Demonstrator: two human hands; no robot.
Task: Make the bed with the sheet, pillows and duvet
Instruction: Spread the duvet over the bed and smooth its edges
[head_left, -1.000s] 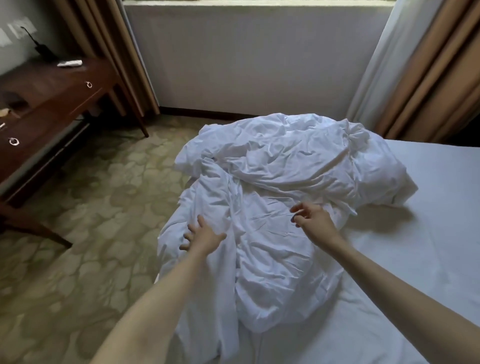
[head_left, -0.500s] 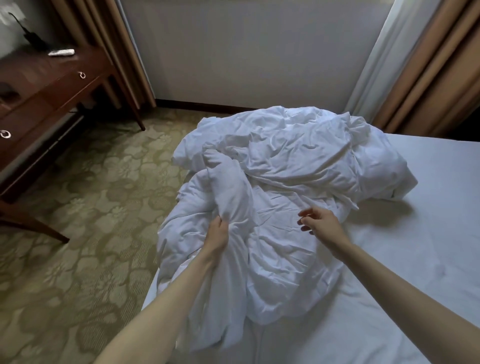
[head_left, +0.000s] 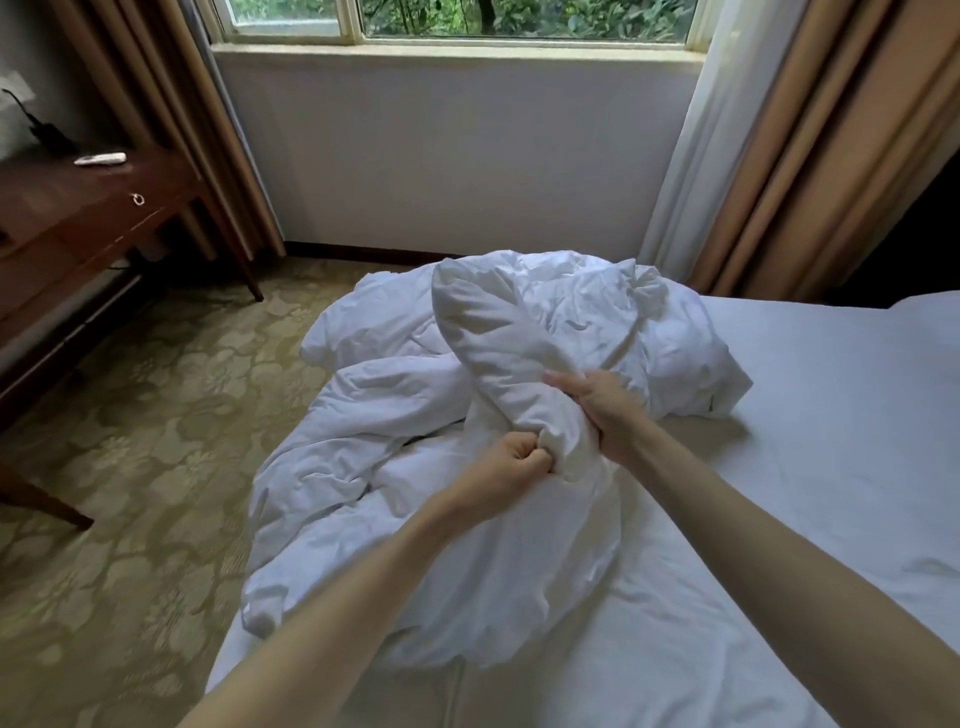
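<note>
desk (head_left: 78, 218): dark wood, off to the left by the curtain, not involved
duvet (head_left: 395, 467): bunched in a heap at the bed's left corner, partly spilling over the edge
left hand (head_left: 511, 465): fisted tight on a gathered fold, probably hunting for a corner
right hand (head_left: 605, 410): fingers wrapped round the same raised fold, just beside the left (lifted so it can shake out, likely)
sheet (head_left: 805, 493): already flat on the mattress

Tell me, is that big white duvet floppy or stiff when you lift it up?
Probably floppy: the duvet folds over where the left hand and right hand grip it, and the rest sags in a crumpled heap on the bed. It looks puffy, so likely light for its size. It should drape, not roll.
</note>
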